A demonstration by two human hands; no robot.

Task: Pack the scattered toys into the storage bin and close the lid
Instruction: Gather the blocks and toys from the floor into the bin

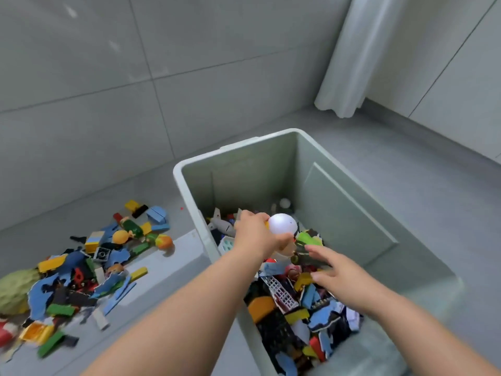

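Observation:
A pale green storage bin [349, 210] stands open on the floor, partly filled with mixed toys [301, 308]. Over its left half my left hand [254, 234] grips a white rounded toy [283, 223] with a tan part below it. My right hand [344, 272] hovers just to the right of it inside the bin, fingers spread and holding nothing. A pile of scattered toys [81, 270], blocks, puzzle pieces and small figures, lies on the floor left of the bin. No lid is in view.
A green knobbly toy [13, 291] sits at the far left edge of the pile. A white curtain [349, 58] hangs behind the bin, beside pale cabinet fronts [447, 63]. Grey floor tiles stretch beyond the pile.

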